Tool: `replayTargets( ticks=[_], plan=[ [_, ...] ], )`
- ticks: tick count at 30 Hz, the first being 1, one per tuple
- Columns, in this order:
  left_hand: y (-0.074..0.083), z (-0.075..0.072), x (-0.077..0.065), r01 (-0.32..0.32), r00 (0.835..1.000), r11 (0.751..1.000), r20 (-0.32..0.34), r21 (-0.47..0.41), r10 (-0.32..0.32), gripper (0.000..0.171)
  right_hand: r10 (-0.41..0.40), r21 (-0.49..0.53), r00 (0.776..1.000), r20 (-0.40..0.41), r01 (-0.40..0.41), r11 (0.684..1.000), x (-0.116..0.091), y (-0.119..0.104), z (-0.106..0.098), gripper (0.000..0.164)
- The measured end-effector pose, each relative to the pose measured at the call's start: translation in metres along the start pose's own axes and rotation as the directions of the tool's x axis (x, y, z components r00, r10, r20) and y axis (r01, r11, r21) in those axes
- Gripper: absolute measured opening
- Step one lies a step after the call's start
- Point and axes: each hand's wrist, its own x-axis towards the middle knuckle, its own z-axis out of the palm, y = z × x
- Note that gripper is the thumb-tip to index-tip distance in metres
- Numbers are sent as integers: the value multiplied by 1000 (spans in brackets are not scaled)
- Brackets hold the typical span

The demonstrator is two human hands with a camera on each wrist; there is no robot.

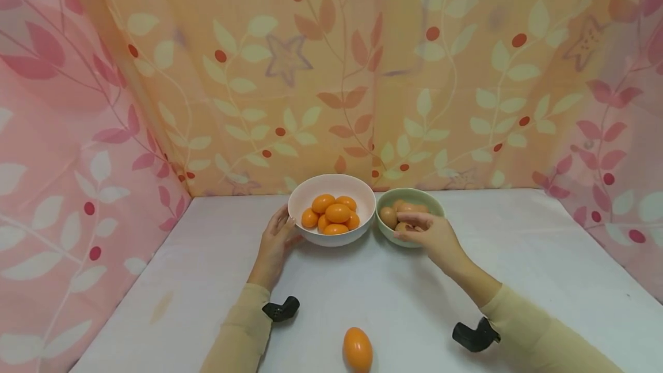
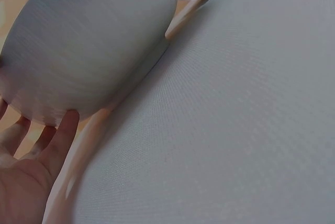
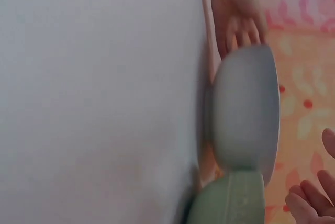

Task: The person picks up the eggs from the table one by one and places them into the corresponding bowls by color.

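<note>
My left hand (image 1: 274, 246) touches the left side of a white bowl (image 1: 334, 240), its fingers spread along the outer wall in the left wrist view. Several smooth orange eggs (image 1: 338, 213) are heaped in that bowl. To its right stands a smaller green bowl (image 1: 385, 236) holding several brown eggs (image 1: 388, 216). Over the green bowl's near right rim reaches my right hand (image 1: 437, 240), hiding part of its contents. In the right wrist view, the right hand's fingers (image 3: 309, 200) are bent a little, with a gap to the thumb and no egg visible between them.
A single orange egg (image 1: 358, 350) lies on the white tabletop (image 1: 331, 286) near the front edge of the view. Behind the bowls hangs a patterned orange curtain (image 1: 331, 102), with pink curtains (image 1: 62, 189) at the sides. The two bowls stand side by side.
</note>
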Motion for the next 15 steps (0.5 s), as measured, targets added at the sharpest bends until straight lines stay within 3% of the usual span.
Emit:
replayTargets(
  ticks=[8,15],
  plan=[
    [2,0,-1,1,1000,1000,16,2,-1,55,56,3,991,123,-57,998,-31,1,20,49],
    [1,0,-1,-4,1000,1000,12,-9,4,54,76,22,970,232,-83,996,-48,6,32,54]
  ],
)
